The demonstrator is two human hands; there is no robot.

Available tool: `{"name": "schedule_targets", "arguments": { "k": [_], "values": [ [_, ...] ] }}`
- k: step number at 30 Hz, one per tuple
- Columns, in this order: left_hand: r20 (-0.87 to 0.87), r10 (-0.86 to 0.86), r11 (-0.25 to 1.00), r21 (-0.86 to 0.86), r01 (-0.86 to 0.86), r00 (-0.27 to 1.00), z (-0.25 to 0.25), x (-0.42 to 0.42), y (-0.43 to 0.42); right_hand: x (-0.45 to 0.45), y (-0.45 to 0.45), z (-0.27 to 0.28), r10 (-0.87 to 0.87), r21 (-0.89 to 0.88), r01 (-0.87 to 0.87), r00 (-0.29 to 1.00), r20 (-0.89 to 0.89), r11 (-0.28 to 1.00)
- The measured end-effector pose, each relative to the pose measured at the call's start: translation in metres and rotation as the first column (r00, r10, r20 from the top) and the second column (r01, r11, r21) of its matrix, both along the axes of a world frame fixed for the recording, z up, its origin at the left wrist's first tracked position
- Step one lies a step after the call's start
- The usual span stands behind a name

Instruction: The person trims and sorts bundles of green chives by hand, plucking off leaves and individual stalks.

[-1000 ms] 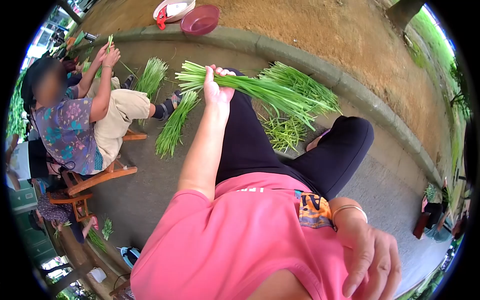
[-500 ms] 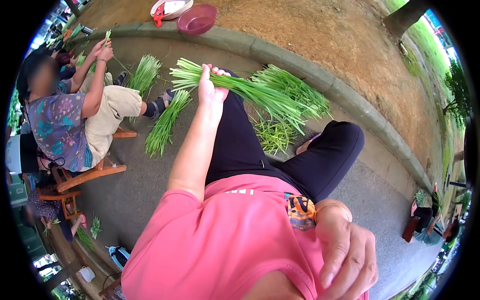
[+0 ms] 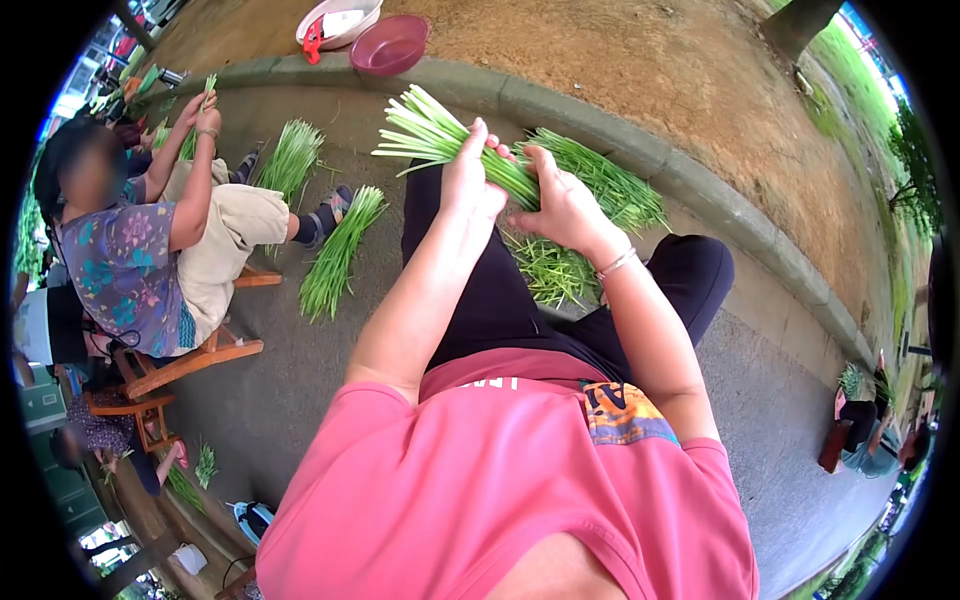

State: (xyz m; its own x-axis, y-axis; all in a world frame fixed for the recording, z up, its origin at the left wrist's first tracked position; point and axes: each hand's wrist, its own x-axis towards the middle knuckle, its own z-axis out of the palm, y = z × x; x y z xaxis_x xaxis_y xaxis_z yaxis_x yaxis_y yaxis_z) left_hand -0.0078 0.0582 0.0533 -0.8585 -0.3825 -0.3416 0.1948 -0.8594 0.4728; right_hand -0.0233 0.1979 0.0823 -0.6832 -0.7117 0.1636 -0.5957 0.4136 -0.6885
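Note:
A bunch of long green stalks (image 3: 425,130) with pale ends lies across my left hand (image 3: 472,175), whose fingers are wrapped round it. The pale ends fan out to the upper left. Just right of that grip, my right hand (image 3: 562,200), with a bracelet at its wrist, is curved round the same bunch, thumb below and fingers above. Behind my hands a pile of green stalks (image 3: 610,180) lies on the ground, with looser green scraps (image 3: 555,272) in front of it. Another bundle (image 3: 342,250) lies to the left on the pavement.
A co-worker (image 3: 130,240) sits on a wooden chair (image 3: 195,365) at the left, holding stalks, with a bundle (image 3: 290,160) nearby. Beyond the concrete curb (image 3: 560,110) stand a maroon basin (image 3: 390,45) and a pale basin (image 3: 355,15). Other people sit at the far left and right.
My right hand has come up from near my waist at the lower right to the bunch and closed round it. The bunch has tilted, its pale ends now higher.

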Motion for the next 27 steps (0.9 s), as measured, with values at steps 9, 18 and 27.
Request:
{"name": "schedule_targets", "arguments": {
  "k": [9,18,27],
  "values": [
    [-0.244,-0.397,0.894,-0.321,0.313,0.885,0.009,0.012,0.0,-0.02,0.02,-0.009,0.354,-0.407,0.008,0.476,0.805,0.913],
    [-0.358,-0.439,0.898,-0.165,0.407,0.824,0.002,0.012,0.004,-0.009,0.03,-0.008,0.468,-0.466,-0.063,0.2,0.861,0.883],
    [-0.305,-0.386,0.919,-0.04,0.393,0.871,0.001,0.006,0.013,0.006,0.036,-0.01,0.551,-0.553,0.076,0.042,0.833,0.83]
  ]
}}
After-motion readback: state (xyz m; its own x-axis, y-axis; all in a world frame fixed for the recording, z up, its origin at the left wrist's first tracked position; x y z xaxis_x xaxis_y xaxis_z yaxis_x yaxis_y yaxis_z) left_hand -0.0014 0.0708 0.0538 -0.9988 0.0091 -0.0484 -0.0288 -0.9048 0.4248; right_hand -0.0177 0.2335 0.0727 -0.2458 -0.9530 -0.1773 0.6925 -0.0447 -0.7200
